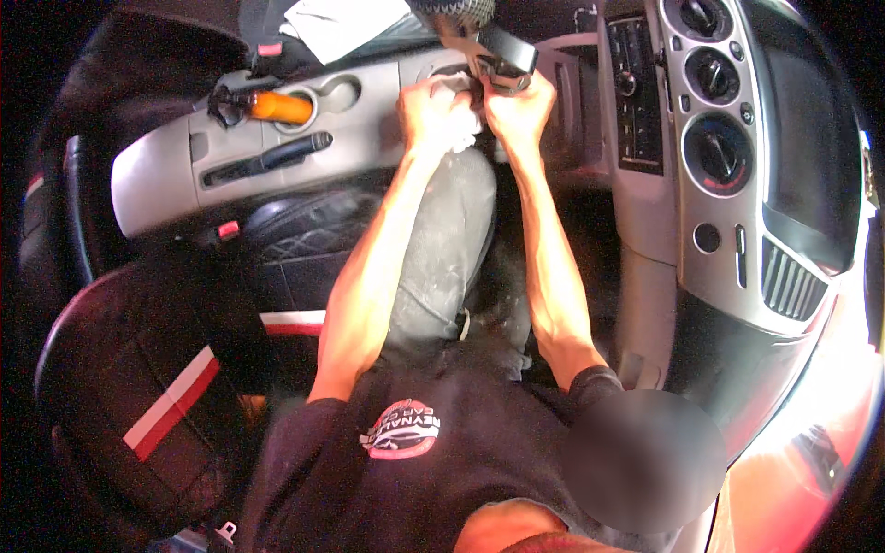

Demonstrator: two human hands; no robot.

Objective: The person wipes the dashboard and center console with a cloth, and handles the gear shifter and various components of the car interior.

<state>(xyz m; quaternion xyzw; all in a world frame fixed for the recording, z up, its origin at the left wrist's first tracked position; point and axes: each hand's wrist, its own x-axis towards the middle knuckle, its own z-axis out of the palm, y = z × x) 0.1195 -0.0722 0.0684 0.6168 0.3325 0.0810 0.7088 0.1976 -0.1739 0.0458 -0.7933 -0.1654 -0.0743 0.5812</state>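
Note:
My left hand (431, 118) is closed around a crumpled white cloth (463, 138) at the front end of the grey centre console (152, 180). Close on its right, my right hand (522, 109) has its fingers curled round the lower part of a dark lever (509, 57) with a black, blocky head. Part of the lever's base is hidden by my hands. A rounded, textured dark object (456, 13) shows just beyond it, cut off by the upper edge; I cannot make out its kind.
An orange bottle (281, 108) with a black top leans in a console cup holder, near the handbrake lever (267, 158). White sheets (341, 26) lie on the far seat. The dashboard panel (668, 198) with round knobs stands at right, a black seat (175, 359) at left.

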